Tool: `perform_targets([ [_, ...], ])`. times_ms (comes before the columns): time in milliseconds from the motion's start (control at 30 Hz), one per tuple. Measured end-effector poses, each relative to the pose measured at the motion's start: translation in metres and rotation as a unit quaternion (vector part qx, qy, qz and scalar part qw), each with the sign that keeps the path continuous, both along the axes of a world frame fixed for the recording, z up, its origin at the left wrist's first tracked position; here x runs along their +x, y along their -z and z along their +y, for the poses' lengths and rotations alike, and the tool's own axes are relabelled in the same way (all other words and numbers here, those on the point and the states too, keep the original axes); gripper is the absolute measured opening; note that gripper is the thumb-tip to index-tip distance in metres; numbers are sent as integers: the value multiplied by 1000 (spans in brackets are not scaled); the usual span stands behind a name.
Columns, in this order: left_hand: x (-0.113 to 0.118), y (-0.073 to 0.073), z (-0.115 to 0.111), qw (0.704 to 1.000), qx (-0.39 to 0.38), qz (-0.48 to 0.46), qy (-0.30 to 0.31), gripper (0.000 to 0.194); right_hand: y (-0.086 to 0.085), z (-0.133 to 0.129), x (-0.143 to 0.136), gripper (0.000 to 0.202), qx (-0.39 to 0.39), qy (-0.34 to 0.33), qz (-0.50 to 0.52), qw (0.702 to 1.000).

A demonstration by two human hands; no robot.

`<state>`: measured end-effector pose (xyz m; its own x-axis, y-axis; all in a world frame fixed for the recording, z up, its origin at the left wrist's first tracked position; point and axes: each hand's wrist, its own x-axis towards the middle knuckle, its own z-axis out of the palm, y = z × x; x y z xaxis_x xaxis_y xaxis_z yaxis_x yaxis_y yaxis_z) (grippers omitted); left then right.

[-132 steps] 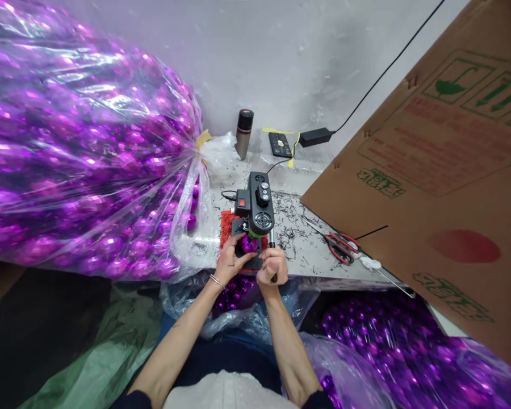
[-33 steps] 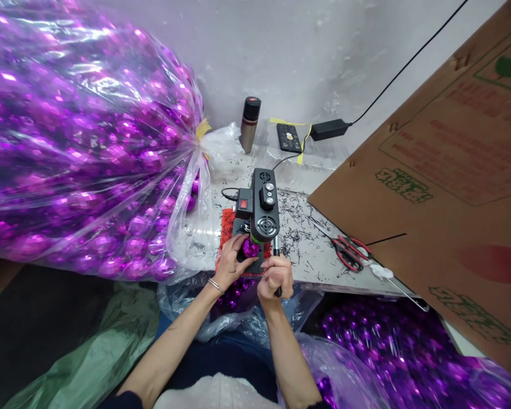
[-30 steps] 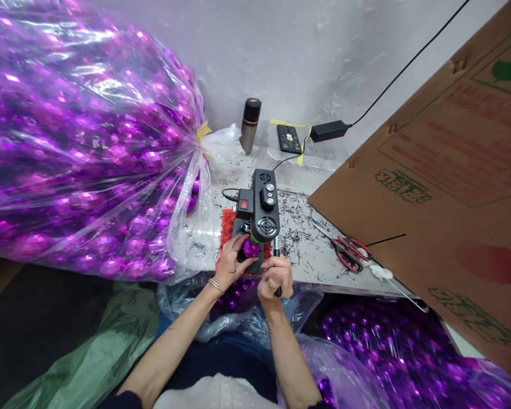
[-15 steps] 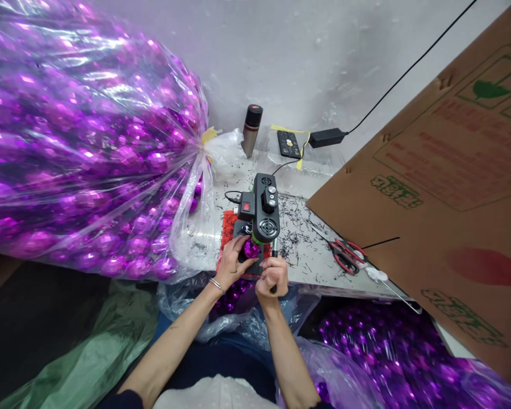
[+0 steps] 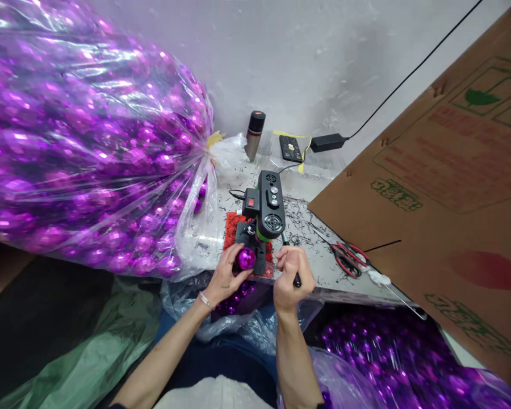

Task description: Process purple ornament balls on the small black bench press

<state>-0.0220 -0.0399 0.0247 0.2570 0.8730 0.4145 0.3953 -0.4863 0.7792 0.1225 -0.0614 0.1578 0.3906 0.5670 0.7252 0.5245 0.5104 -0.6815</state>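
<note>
A shiny purple ball [image 5: 247, 258] is held between the thumb and fingers of my left hand [image 5: 227, 275], at the front of a small black machine [image 5: 271, 204]. The machine stands on a red mat [image 5: 230, 227] and has a red switch on its left side. My right hand [image 5: 293, 278] is a fist around a black-ended tool or handle [image 5: 297, 280], just right of the mat. Whether that handle joins the machine's lever is hidden by my fingers.
A large clear bag of purple balls [image 5: 97, 165] fills the left. Behind stand a bottle [image 5: 254, 136], a phone [image 5: 290, 149] and a power adapter [image 5: 327, 142]. Red-handled scissors [image 5: 350, 258] lie beside a big cardboard box [image 5: 443, 199]. More purple balls [image 5: 392, 346] sit below the table edge.
My left hand has drawn the purple ball out from under the machine's head, toward me and slightly left. My right hand has moved to the right, still closed.
</note>
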Motion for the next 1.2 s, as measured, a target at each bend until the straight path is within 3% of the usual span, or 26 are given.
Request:
perform_targets([
  [100,-22,-7,-18,999,-13,39,25,89,6,-1,-1,34,7,-3,-4,1000],
  [167,-38,-14,-8,999,-8,49,-9,79,15,-1,-2,35,12,0,-5,1000],
  [267,-63,-32,41,988,13,80,-134,47,24,-1,-3,35,26,1,-10,1000],
  [367,-86,-52,101,956,1,170,-239,46,26,0,-1,34,36,-4,-30,999],
  [467,-97,-69,140,921,-54,305,-237,50,26,0,-1,33,43,-7,-39,998],
  [567,-93,-79,154,884,-103,401,-218,58,29,0,-1,34,46,-4,-29,998],
  [733,-87,-85,158,879,-137,399,-222,55,31,0,-2,34,40,-7,-29,999],
  [833,-95,-89,157,915,-136,298,-236,55,28,1,-2,33,50,-9,-37,998],
  [933,-102,-95,147,958,-158,9,-238,48,25,2,-1,33,57,-12,-47,997],
  [1000,-101,-98,133,934,-214,-203,-199,44,24,2,-2,34,54,-11,-46,997],
  [1067,-93,-100,112,884,-275,-353,-137,42,21,3,-2,35,46,-7,-36,998],
  [1200,-69,-92,66,807,-372,-456,-45,34,10,5,-1,35,38,-2,-17,999],
])
